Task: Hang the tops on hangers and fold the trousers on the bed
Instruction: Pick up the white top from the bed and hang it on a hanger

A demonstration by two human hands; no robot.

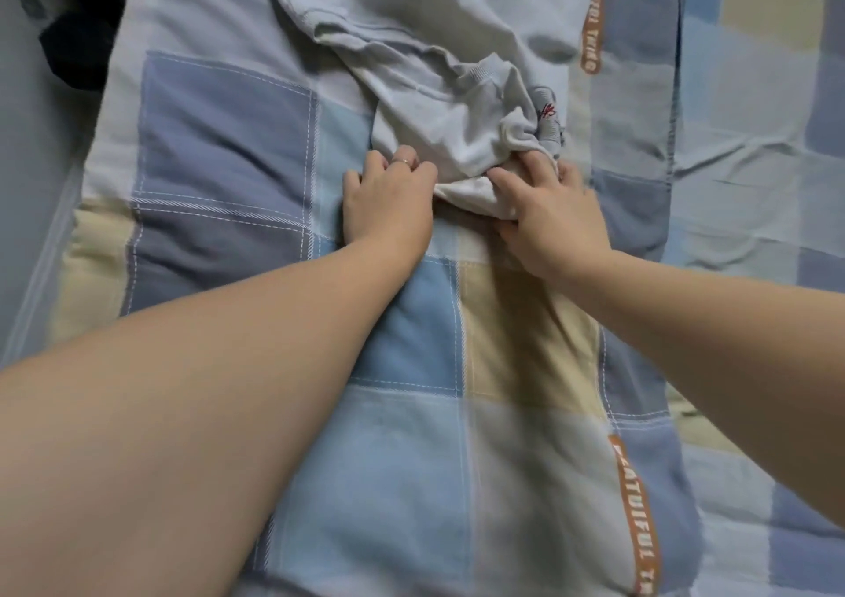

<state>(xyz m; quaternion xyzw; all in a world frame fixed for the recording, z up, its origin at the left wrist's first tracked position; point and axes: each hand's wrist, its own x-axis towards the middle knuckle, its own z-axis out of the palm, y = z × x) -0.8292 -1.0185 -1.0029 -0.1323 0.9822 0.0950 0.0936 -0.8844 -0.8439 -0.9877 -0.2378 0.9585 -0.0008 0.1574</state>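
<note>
A pale grey-blue top (439, 47) lies crumpled on the patchwork quilt (411, 459) at the upper middle. Its ribbed collar faces me, with a small label with red stitching beside it. My left hand (388, 203) grips the near left edge of the top, fingers curled into the cloth. My right hand (548, 217) grips the bunched white fabric at the near right, thumb under it and fingers on top. No hanger and no trousers are in view.
The quilt has blue, grey and cream squares and an orange printed strip (638, 518) along its right side. A dark garment (77, 43) lies at the far left past the quilt edge. A second checked sheet (754, 162) spreads to the right.
</note>
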